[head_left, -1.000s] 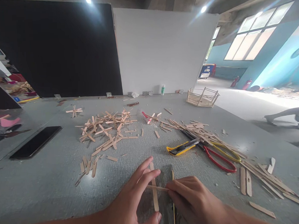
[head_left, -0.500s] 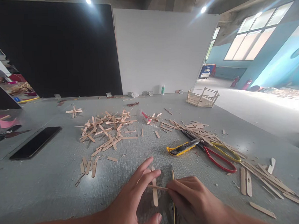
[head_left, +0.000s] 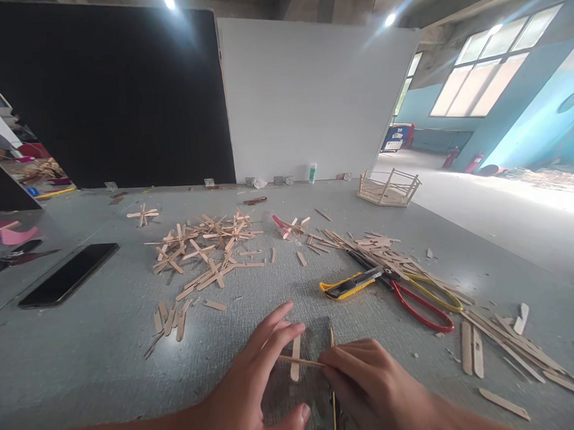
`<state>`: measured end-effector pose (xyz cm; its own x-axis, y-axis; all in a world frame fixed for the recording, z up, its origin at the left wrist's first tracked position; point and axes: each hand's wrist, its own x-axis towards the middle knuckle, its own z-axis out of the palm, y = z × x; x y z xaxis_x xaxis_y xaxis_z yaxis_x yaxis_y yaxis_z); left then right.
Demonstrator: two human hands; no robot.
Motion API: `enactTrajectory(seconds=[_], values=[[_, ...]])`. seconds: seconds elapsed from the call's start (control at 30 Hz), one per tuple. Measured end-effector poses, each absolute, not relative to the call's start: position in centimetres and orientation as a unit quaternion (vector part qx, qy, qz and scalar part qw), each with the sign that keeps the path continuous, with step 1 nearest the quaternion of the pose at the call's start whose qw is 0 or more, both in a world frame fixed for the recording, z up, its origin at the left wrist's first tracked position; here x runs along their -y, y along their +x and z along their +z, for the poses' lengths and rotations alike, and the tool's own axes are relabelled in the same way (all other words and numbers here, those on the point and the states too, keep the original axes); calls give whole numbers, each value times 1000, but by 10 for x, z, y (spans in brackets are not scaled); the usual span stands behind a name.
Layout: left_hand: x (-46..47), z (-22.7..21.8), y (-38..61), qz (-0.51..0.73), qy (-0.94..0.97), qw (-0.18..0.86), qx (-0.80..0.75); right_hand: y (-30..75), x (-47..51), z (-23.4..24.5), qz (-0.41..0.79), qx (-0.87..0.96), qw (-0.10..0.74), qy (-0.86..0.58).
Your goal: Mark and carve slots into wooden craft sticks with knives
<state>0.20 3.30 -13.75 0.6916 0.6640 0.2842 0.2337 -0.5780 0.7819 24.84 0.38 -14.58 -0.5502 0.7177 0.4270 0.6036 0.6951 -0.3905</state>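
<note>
Near the front of the table, my right hand [head_left: 367, 381] pinches the end of a thin wooden stick [head_left: 308, 362]. That stick crosses a flat craft stick [head_left: 295, 362], which leans slightly to the right. My left hand [head_left: 261, 377] lies just to the left with fingers and thumb spread. One of its fingertips overlaps the craft stick's upper end; I cannot tell whether it presses on it. A slim yellow-edged tool [head_left: 330, 334] with a pointed tip runs beneath my right hand, which partly hides it.
Ahead lies a pile of crossed craft sticks [head_left: 211, 241]. To the right are a yellow utility knife [head_left: 351, 285], red-and-yellow-handled pliers [head_left: 424, 307] and loose sticks [head_left: 509, 338]. A phone [head_left: 69, 274] lies left. A stick frame [head_left: 389, 189] stands at the back right.
The flat craft stick has shifted slightly away from me, and its upper end has tilted right. The thin stick's left end has moved a little left. Both hands stay nearly in place.
</note>
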Motion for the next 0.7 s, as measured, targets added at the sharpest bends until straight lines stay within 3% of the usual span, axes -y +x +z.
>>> enactTrajectory(seconds=[0.7], values=[[-31, -136, -4, 264, 806, 433, -304, 254, -2, -150, 95, 885, 288, -354]])
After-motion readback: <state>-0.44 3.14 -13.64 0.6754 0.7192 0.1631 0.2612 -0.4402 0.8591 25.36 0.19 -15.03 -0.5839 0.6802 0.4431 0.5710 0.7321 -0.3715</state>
